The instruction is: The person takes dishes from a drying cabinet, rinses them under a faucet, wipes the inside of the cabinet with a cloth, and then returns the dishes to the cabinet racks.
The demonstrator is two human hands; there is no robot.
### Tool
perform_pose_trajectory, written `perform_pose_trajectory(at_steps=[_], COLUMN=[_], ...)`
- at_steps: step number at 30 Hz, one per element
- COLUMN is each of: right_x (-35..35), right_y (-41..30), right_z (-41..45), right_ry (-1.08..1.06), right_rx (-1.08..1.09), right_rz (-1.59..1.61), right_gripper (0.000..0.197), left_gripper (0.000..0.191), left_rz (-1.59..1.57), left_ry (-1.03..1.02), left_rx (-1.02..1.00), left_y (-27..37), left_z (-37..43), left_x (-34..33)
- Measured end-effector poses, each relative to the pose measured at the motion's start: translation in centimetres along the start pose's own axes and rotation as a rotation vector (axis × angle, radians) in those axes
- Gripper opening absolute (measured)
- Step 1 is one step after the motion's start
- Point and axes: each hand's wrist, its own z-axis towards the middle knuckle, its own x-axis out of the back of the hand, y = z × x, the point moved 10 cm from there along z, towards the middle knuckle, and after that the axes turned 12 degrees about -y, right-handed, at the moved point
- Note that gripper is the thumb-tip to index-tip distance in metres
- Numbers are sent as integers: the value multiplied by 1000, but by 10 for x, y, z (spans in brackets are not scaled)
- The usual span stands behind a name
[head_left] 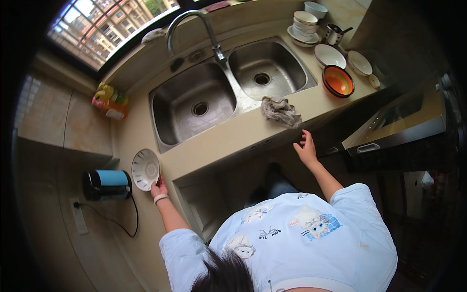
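At the left of the counter, my left hand (pixel 159 188) grips the near rim of a white bowl (pixel 146 170) with dark marks around its inside. The bowl is tilted, and whether it touches the counter I cannot tell. My right hand (pixel 305 149) hangs in front of the counter edge with its fingers apart and holds nothing. Nearest to it, a crumpled grey-brown rag (pixel 280 111) lies over the counter's front edge. Between the hands and the window is a steel double sink with a left basin (pixel 182 124) and a right basin (pixel 248 58).
A chrome faucet (pixel 209 27) arches over the left basin. Stacked white bowls (pixel 305 27), an orange bowl (pixel 338 82), white dishes (pixel 330 56) and a metal utensil holder (pixel 332 35) stand at right. A blue-black kettle (pixel 107 184) with a cord and detergent bottles (pixel 109 104) stand at left.
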Motion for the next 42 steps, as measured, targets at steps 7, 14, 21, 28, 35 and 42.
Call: perform_pose_trajectory(at_steps=[7,14,21,28,35,42], right_x=[-34,27,66,-91,-160,-169], right_y=[-123,-48,-87,-225,-223,-228], right_z=[85,144,172,347,415,399], right_ry=[-40,102,-25,-192,-111,-118], right_rx=[332,281,206,472,552,574], right_rz=[-615,-848,-850,-671,-1346,-1244], right_gripper=[73,37,55,64,24,21], left_gripper=[33,38,39,35,37,37], left_rz=[118,312,421,371,377,393], left_ry=[-168,-386,-426,-347,-435,-454], left_rx=[74,151,287,331,371,442], left_y=[-87,-133,-163,-188,-182,-183], left_z=[-37,-53,-20,31,38,58], left_x=[-183,-350,-394,-398,-419,-415])
